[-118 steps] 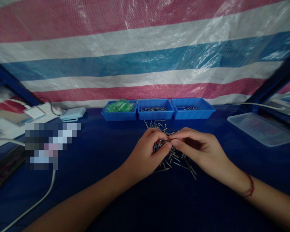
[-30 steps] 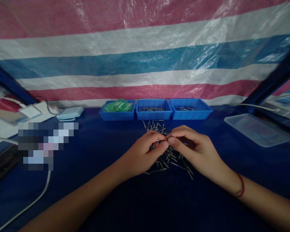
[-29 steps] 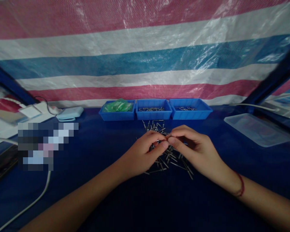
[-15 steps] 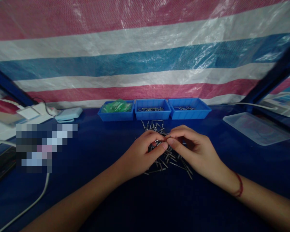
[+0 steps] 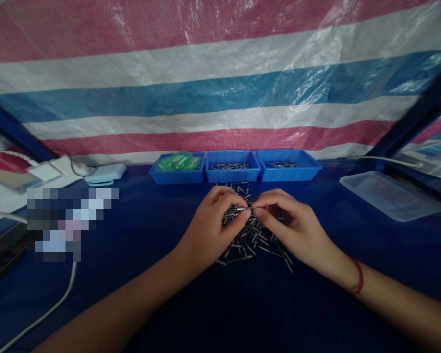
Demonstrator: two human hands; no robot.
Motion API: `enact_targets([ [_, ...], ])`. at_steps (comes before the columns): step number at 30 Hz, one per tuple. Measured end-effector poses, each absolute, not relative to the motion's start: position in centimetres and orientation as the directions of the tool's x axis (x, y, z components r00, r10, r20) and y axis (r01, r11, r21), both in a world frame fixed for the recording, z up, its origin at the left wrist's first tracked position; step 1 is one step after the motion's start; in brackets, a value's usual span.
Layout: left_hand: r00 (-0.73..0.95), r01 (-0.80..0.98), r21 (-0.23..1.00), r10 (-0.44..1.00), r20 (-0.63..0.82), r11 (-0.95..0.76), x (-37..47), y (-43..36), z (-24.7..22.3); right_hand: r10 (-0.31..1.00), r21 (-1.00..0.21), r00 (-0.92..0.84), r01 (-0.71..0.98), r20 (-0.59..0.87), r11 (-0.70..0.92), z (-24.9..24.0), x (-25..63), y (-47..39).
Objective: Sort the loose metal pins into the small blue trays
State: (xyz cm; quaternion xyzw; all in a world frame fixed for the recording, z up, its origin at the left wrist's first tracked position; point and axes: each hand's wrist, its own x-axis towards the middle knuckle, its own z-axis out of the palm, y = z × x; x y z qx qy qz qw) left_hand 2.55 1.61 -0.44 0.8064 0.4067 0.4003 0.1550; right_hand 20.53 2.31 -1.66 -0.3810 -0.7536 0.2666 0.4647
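Observation:
Between my hands a blind rivet (image 5: 251,209) lies level, a thin metal pin with a thicker, shiny left part. My left hand (image 5: 210,225) pinches its left part between thumb and forefinger. The thumb and forefinger of my right hand (image 5: 296,223) are closed on its right end, which the fingertips partly hide. Just beneath, a loose pile of similar rivets (image 5: 255,235) spreads over the dark blue table (image 5: 220,304); both hands cover parts of the pile.
Behind the pile stand three blue bins: one with green plastic packets (image 5: 180,162), a middle bin (image 5: 233,175) and a right bin (image 5: 292,173), both with metal pins. A translucent lid (image 5: 389,198) lies right. Left are a light-blue case (image 5: 106,174), a phone (image 5: 7,252) and a cable (image 5: 64,291).
My fingertips have drawn slightly apart, so the rivet now shows between them. The left hand has shifted a little up and left. Bins and pile look the same.

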Motion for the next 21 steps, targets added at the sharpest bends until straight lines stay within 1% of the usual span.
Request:
enact_targets([
  [4,0.364,0.567,0.497,0.741,0.565,-0.657,2.5,1.4,-0.1,0.811,-0.744,-0.323,0.333,0.488,0.58,-1.9,20.5,2.3],
  [6,0.361,0.583,0.502,0.757,0.545,-0.639,2.5,1.3,-0.1,0.807,-0.746,-0.364,0.329,0.465,0.579,-1.8,20.3,2.1],
  [9,0.31,0.604,0.555,0.81,0.498,-0.572,2.5,1.3,-0.2,0.795,-0.722,-0.4,0.356,0.456,0.593,-1.4,20.4,2.2],
  [10,0.285,0.607,0.575,0.826,0.487,-0.549,2.5,1.3,-0.2,0.795,-0.694,-0.371,0.393,0.48,0.603,-1.3,20.7,2.5],
  [12,0.242,0.606,0.609,0.847,0.472,-0.512,2.6,1.4,-0.4,0.785,-0.6,-0.233,0.532,0.574,0.597,-0.9,21.6,3.6],
  [13,0.235,0.604,0.619,0.854,0.464,-0.502,2.6,1.4,-0.5,0.764,-0.54,-0.147,0.625,0.628,0.564,-0.8,22.4,4.5],
  [14,0.236,0.603,0.623,0.858,0.457,-0.498,2.6,1.4,-0.6,0.717,-0.472,-0.061,0.714,0.694,0.518,-0.6,23.2,5.5],
  [15,0.244,0.604,0.622,0.859,0.45,-0.498,2.7,1.5,-0.7,0.685,-0.41,-0.017,0.791,0.728,0.455,-0.6,24.1,6.5],
  [17,0.27,0.618,0.601,0.854,0.445,-0.508,2.6,1.7,-0.8,0.649,-0.288,-0.009,0.891,0.761,0.35,-0.6,25.9,8.5],
  [18,0.279,0.634,0.582,0.853,0.442,-0.509,2.5,1.8,-0.8,0.676,-0.242,-0.045,0.915,0.736,0.324,-0.7,26.7,9.3],
  [21,0.267,0.715,0.513,0.864,0.426,-0.474,1.7,2.6,-1.0,0.702,-0.245,-0.01,0.934,0.712,0.262,-1.3,27.9,10.2],
])
